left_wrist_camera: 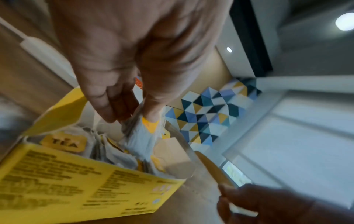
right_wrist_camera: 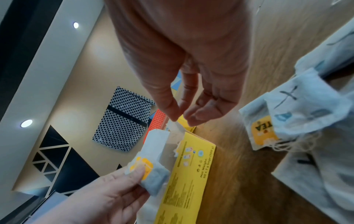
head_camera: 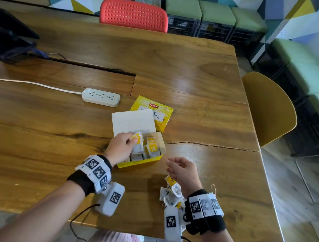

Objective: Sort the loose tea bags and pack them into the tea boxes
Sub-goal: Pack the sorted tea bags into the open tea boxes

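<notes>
An open yellow tea box [head_camera: 139, 161] stands mid-table, its white lid [head_camera: 134, 121] tipped back and several yellow-tagged tea bags inside. My left hand [head_camera: 131, 140] pinches one tea bag [head_camera: 137, 138] by its top, just over the box's left side. The left wrist view shows that bag [left_wrist_camera: 141, 136] hanging into the box [left_wrist_camera: 86, 181]. My right hand [head_camera: 171, 163] hovers right of the box with loosely curled fingers and holds nothing; its fingertips [right_wrist_camera: 191, 118] stay apart. A pile of loose tea bags [head_camera: 171, 193] lies under the right wrist. Behind, a shut Lipton box [head_camera: 156, 110] lies flat.
A white power strip [head_camera: 101, 97] with its cord lies left of the boxes. A black stand [head_camera: 7, 39] sits at the far left. A red chair [head_camera: 134, 15] is at the far edge, a yellow chair [head_camera: 267, 108] at the right edge.
</notes>
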